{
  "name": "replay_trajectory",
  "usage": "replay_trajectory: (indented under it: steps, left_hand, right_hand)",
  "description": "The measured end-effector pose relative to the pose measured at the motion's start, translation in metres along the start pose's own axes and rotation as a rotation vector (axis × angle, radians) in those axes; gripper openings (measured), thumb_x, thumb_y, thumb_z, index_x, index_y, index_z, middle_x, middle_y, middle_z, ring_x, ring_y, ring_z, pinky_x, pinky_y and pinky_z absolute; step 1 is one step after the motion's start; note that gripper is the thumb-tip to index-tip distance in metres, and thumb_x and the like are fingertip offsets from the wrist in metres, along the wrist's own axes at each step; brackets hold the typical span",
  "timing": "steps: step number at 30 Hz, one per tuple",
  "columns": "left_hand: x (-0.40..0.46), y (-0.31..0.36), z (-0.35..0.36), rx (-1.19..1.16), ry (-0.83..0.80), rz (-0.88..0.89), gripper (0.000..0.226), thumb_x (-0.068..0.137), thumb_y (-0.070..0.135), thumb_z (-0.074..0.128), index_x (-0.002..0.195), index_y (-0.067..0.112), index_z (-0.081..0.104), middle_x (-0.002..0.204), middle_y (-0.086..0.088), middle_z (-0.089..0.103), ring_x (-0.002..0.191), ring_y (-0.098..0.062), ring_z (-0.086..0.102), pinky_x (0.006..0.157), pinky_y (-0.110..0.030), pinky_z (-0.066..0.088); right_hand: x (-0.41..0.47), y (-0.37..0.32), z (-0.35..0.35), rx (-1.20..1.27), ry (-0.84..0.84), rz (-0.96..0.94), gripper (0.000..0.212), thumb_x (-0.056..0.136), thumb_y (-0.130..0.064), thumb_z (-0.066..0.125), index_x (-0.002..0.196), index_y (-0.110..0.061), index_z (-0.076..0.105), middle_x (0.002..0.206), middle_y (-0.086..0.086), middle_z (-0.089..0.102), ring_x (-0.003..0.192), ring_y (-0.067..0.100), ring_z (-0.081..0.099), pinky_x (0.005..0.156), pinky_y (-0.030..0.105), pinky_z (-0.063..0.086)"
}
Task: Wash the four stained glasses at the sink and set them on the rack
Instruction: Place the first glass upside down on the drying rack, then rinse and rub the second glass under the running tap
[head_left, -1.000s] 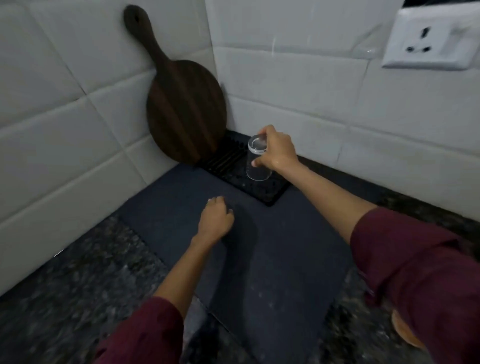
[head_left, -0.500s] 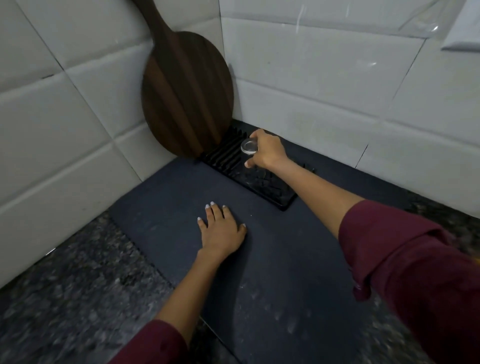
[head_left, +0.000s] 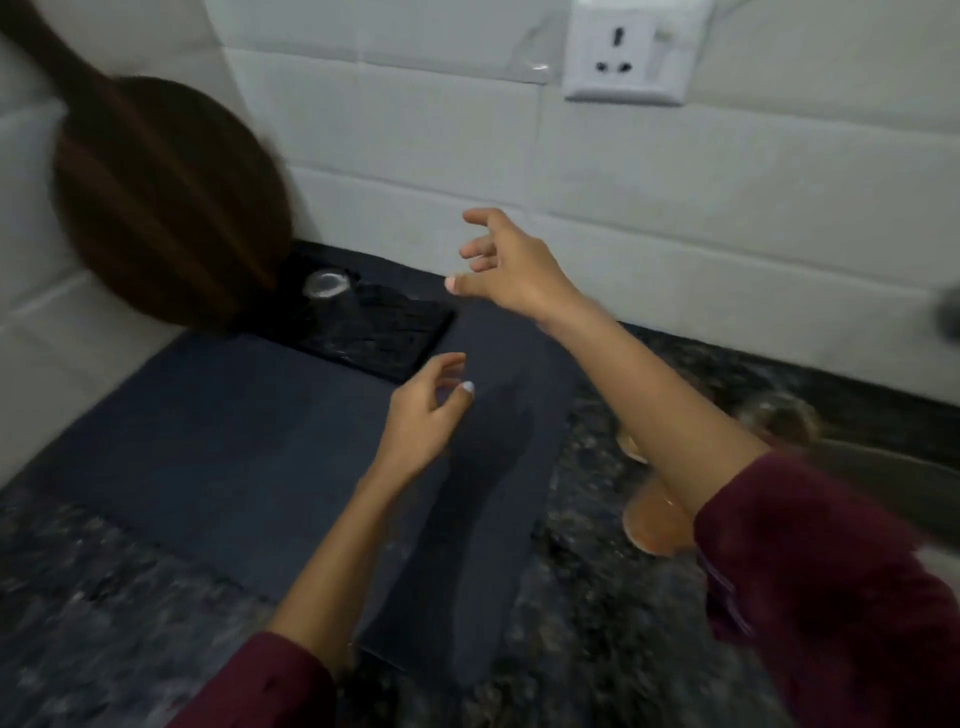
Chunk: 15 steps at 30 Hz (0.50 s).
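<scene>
A clear glass (head_left: 325, 293) stands upside down on the black ridged rack (head_left: 384, 332) in the corner, with no hand on it. My right hand (head_left: 506, 265) hovers in the air to the right of the rack, fingers spread and empty. Lower down, my left hand (head_left: 423, 410) is lifted just above the dark mat (head_left: 234, 441), fingers loosely apart, holding nothing. Orange-stained glasses (head_left: 649, 525) show blurred on the counter at the right, partly hidden behind my right forearm; another blurred glass (head_left: 779, 415) lies beyond it.
A round dark wooden board (head_left: 166, 202) leans against the tiled wall just left of the rack. A white wall socket (head_left: 631, 52) sits high on the back wall. The speckled granite counter (head_left: 104, 613) surrounds the mat.
My right hand let go of the glass on the rack and pulled back to the right. My left hand lifted off the mat. The view swung right.
</scene>
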<state>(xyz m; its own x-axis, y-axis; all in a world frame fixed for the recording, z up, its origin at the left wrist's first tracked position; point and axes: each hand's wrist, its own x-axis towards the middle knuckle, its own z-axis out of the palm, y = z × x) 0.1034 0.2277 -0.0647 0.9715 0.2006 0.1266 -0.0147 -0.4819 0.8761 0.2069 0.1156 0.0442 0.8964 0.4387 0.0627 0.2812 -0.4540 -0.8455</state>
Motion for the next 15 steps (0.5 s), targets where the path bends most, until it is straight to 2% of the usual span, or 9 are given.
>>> replay_trajectory:
  steps: [3, 5, 8, 10, 12, 15]
  left_hand:
    - [-0.021, 0.02, 0.043, -0.166, -0.124, 0.039, 0.035, 0.087, 0.025, 0.064, 0.121, 0.017, 0.059, 0.116, 0.003, 0.064, 0.1, 0.004, 0.061, 0.093, -0.024, 0.051]
    - [-0.036, 0.031, 0.071, -0.22, -0.245, 0.025, 0.042, 0.086, 0.03, 0.069, 0.124, 0.018, 0.057, 0.121, 0.002, 0.062, 0.106, 0.002, 0.06, 0.095, -0.025, 0.051]
    - [-0.058, 0.045, 0.106, -0.274, -0.448, -0.021, 0.082, 0.064, 0.062, 0.073, 0.133, 0.025, 0.048, 0.13, 0.007, 0.056, 0.118, -0.003, 0.055, 0.096, -0.022, 0.048]
    - [-0.07, 0.049, 0.126, -0.275, -0.537, -0.046, 0.097, 0.051, 0.071, 0.076, 0.133, 0.032, 0.042, 0.13, 0.013, 0.054, 0.12, -0.004, 0.054, 0.098, -0.025, 0.047]
    - [-0.079, 0.049, 0.144, -0.262, -0.581, -0.061, 0.102, 0.048, 0.066, 0.082, 0.135, 0.035, 0.04, 0.132, 0.011, 0.055, 0.12, -0.008, 0.056, 0.1, -0.034, 0.048]
    - [-0.087, 0.049, 0.164, -0.169, -0.481, -0.041, 0.105, 0.049, 0.058, 0.087, 0.138, 0.03, 0.039, 0.132, 0.007, 0.058, 0.12, -0.011, 0.056, 0.1, -0.042, 0.048]
  right_hand:
    - [-0.066, 0.021, -0.062, 0.077, 0.107, 0.048, 0.054, 0.076, -0.021, 0.073, 0.126, -0.023, 0.05, 0.111, 0.001, 0.064, 0.1, 0.015, 0.062, 0.094, 0.031, 0.05]
    - [-0.111, 0.042, -0.096, 0.135, 0.193, 0.095, 0.042, 0.079, -0.019, 0.07, 0.118, -0.024, 0.055, 0.107, 0.001, 0.067, 0.101, 0.015, 0.064, 0.093, 0.031, 0.051]
    - [-0.173, 0.074, -0.13, 0.222, 0.297, 0.162, 0.029, 0.083, -0.014, 0.065, 0.11, -0.023, 0.059, 0.101, 0.002, 0.069, 0.098, 0.014, 0.065, 0.091, 0.029, 0.049]
    - [-0.207, 0.093, -0.141, 0.295, 0.347, 0.212, 0.022, 0.086, -0.01, 0.062, 0.104, -0.022, 0.06, 0.097, 0.002, 0.069, 0.092, 0.013, 0.064, 0.087, 0.029, 0.05]
    - [-0.233, 0.11, -0.146, 0.36, 0.388, 0.263, 0.018, 0.087, -0.006, 0.059, 0.1, -0.019, 0.061, 0.095, 0.006, 0.068, 0.085, 0.013, 0.063, 0.08, 0.026, 0.052]
    - [-0.263, 0.133, -0.148, 0.411, 0.405, 0.342, 0.017, 0.087, -0.002, 0.057, 0.1, -0.011, 0.062, 0.097, 0.014, 0.065, 0.08, 0.012, 0.059, 0.073, 0.02, 0.051]
